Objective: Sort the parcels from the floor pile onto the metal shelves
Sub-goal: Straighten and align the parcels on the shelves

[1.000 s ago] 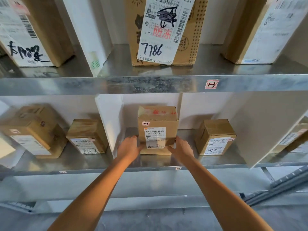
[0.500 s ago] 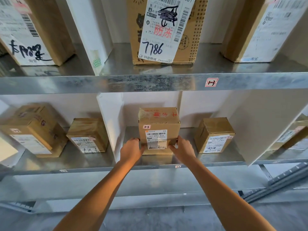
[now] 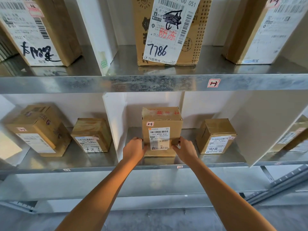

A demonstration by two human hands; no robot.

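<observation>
Parcel [image 3: 162, 130] slightly rightward (between both hands [image 3: 134, 150] [image 3: 185, 150])

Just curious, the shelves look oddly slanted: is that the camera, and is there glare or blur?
Head view: yes, the wide lens fans the white dividers and outer boxes outward; the upper shelf gives a dull reflection of the 7786 box, no harsh glare; the label on the middle parcel is readable, corner labels soft.

Soft, even light with a warm cast, dull glare on the metal shelves [image 3: 150, 84], faint shadows behind boxes, edges bowed by the wide lens.
</observation>
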